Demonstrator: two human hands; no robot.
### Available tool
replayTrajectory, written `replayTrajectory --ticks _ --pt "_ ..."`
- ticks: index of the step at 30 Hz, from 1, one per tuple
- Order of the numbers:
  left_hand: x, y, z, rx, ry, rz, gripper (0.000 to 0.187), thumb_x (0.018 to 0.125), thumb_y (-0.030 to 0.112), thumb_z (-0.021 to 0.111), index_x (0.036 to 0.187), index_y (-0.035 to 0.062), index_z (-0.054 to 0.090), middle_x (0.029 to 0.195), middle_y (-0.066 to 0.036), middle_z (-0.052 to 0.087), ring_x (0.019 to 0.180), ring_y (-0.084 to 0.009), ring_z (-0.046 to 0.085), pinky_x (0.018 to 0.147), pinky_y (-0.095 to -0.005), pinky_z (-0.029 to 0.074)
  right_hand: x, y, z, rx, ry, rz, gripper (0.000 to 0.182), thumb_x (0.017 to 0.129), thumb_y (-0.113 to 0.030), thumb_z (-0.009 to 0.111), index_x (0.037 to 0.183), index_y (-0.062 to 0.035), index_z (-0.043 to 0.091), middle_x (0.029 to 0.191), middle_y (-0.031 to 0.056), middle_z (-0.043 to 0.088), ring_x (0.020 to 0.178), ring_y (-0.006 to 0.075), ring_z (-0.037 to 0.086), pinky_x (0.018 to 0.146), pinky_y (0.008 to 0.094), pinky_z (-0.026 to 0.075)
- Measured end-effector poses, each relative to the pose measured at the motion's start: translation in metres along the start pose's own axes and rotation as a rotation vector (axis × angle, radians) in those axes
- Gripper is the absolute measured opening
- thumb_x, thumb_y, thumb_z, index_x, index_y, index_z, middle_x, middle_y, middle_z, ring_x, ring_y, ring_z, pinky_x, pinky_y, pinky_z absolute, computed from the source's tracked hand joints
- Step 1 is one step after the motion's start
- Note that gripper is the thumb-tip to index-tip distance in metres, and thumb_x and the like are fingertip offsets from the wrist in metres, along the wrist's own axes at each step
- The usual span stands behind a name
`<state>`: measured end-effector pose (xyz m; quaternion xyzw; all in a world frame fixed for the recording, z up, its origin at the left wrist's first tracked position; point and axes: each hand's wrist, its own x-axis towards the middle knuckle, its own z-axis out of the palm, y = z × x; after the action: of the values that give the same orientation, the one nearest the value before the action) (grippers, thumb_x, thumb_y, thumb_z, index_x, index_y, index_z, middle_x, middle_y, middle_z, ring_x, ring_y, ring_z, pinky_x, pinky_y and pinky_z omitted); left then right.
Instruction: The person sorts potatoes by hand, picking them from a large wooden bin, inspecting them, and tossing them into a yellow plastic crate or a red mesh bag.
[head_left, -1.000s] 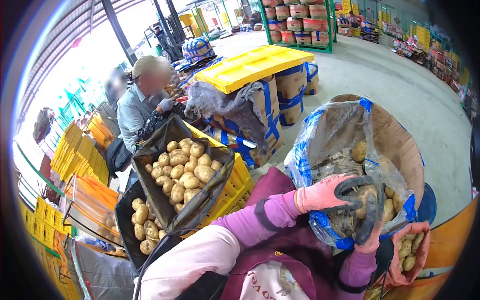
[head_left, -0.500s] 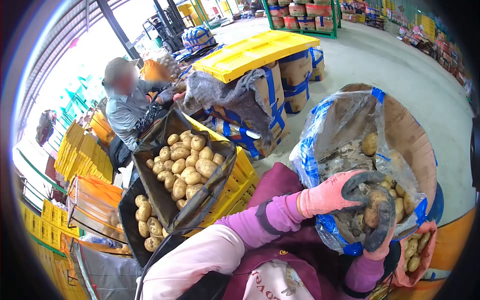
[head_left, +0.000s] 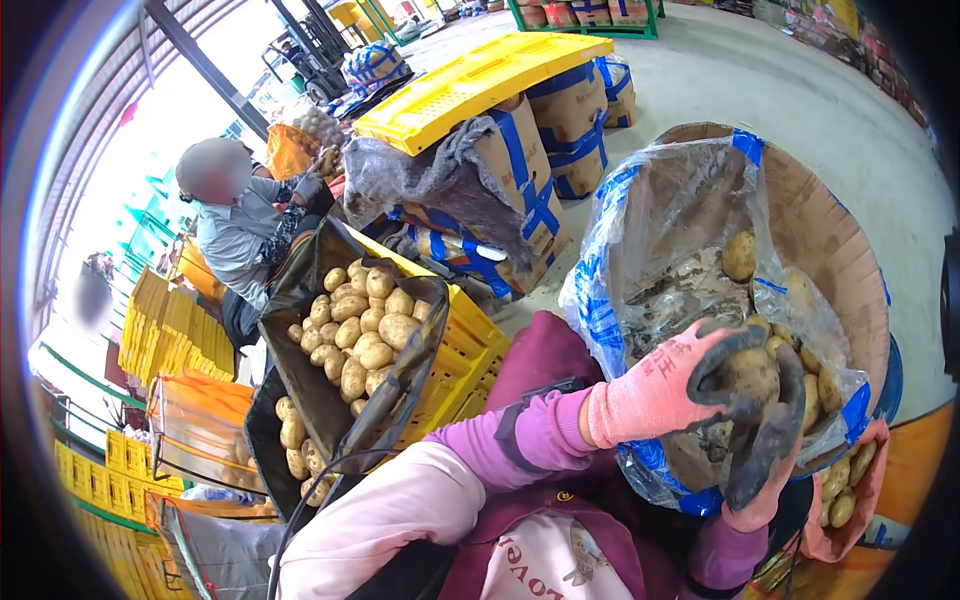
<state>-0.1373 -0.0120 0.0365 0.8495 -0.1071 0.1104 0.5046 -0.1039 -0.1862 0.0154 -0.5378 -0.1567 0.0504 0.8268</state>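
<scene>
Both my hands wear pink gloves with dark, dirty palms. My left hand grips a potato from its left side. On the potato's right and lower side, my right hand holds it too. They are over a round cardboard bin lined with clear plastic and blue tape. Inside the bin a single potato rests against the plastic, and several more lie partly hidden behind my hands. To the left, a dark-lined yellow crate holds many potatoes.
A co-worker sits beyond the crate at the left. Taped cartons under a yellow plastic lid stand ahead. A pink sack of potatoes is at the lower right. A forklift stands far back.
My hands have turned the potato between them, and my left fingers now wrap its upper left side. The view has shifted slightly. The co-worker's head has turned.
</scene>
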Motion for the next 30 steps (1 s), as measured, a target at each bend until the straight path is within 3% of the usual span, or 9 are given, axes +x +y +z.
replayTrajectory --ticks 4,11,14,16,18,19,20,22,30 --pt "0.001 -0.003 0.002 -0.017 0.04 0.012 0.066 0.078 0.013 0.075 0.137 0.0066 0.047 0.125 -0.021 0.054 0.12 -0.0387 0.052 0.101 -0.0425 0.043 0.002 0.002 -0.009 -0.281 -0.118 0.088 0.069 0.091 -0.034 0.064 0.142 0.0055 0.037 0.134 0.0153 0.051 0.114 0.0227 0.056 0.094 0.0331 0.048" --pt "-0.008 -0.014 0.001 0.026 0.37 -0.091 0.045 0.079 0.012 0.074 0.12 0.0029 0.06 0.117 -0.018 0.063 0.11 -0.0346 0.06 0.095 -0.0385 0.048 -0.001 0.004 -0.012 0.269 -0.104 0.217 0.065 0.092 -0.038 0.064 0.139 0.001 0.043 0.133 0.016 0.053 0.121 0.0305 0.055 0.1 0.0404 0.048" --pt "-0.013 -0.006 -0.004 -0.008 0.387 -0.179 0.049 0.079 0.009 0.073 0.125 0.0005 0.059 0.121 -0.016 0.063 0.114 -0.0266 0.06 0.1 -0.0349 0.045 0.001 0.009 -0.016 0.441 -0.061 0.254 0.065 0.087 -0.02 0.068 0.141 0.0026 0.04 0.134 0.0171 0.051 0.122 0.029 0.054 0.103 0.0383 0.046" --pt "-0.004 0.005 -0.007 -0.655 0.221 -0.141 0.054 0.079 0.007 0.073 0.129 -0.0028 0.056 0.121 -0.016 0.062 0.116 -0.0239 0.059 0.101 -0.0332 0.044 0.001 0.008 -0.02 0.618 -0.003 0.307 0.068 0.083 -0.008 0.071 0.143 0.0036 0.039 0.135 0.0178 0.05 0.123 0.028 0.054 0.104 0.037 0.044" --pt "-0.004 0.01 0.005 -0.604 0.117 -0.08 0.054 0.08 0.007 0.073 0.13 -0.0039 0.055 0.121 -0.016 0.062 0.115 -0.0215 0.059 0.101 -0.0323 0.043 0.002 0.006 -0.024 0.818 0.097 0.413 0.074 0.08 0.005 0.074 0.144 0.0047 0.037 0.136 0.0185 0.049 0.124 0.027 0.053 0.106 0.0356 0.043" --pt "-0.005 0.01 0.005 -0.52 0.062 -0.029 0.053 0.082 0.006 0.072 0.13 -0.0049 0.054 0.121 -0.016 0.062 0.115 -0.019 0.058 0.101 -0.0314 0.043 0.002 0.02 -0.026 0.183 -0.038 -0.116 0.073 0.081 0.002 0.073 0.144 0.0043 0.037 0.135 0.0177 0.05 0.122 0.0258 0.054 0.104 0.0353 0.044" --pt "-0.003 0.009 0.001 -0.151 0.028 0.043 0.051 0.084 0.007 0.071 0.131 -0.0043 0.054 0.123 -0.016 0.061 0.115 -0.0182 0.058 0.1 -0.0315 0.044 0.001 0.027 -0.03 -0.071 -0.115 -0.282 0.072 0.082 0.0 0.073 0.144 0.0039 0.036 0.134 0.0171 0.051 0.121 0.025 0.054 0.102 0.0351 0.045" --pt "-0.003 0.01 0.0 -0.178 0.064 0.004 0.046 0.086 0.008 0.068 0.129 -0.0046 0.055 0.12 -0.015 0.063 0.11 -0.0198 0.061 0.098 -0.0321 0.045 0.0 0.032 -0.029 -0.555 -0.143 -0.677 0.071 0.085 -0.004 0.071 0.145 0.0032 0.034 0.133 0.0159 0.053 0.119 0.0234 0.055 0.099 0.0346 0.047" --pt "-0.003 -0.003 0.003 -0.295 0.133 -0.127 0.039 0.087 0.008 0.066 0.123 -0.0037 0.06 0.105 -0.016 0.068 0.101 -0.0238 0.065 0.092 -0.0332 0.048 -0.004 0.02 -0.027 -0.492 -0.268 -0.599 0.058 0.093 -0.01 0.061 0.144 0.0021 0.037 0.137 0.0156 0.052 0.122 0.0237 0.054 0.103 0.0348 0.044"
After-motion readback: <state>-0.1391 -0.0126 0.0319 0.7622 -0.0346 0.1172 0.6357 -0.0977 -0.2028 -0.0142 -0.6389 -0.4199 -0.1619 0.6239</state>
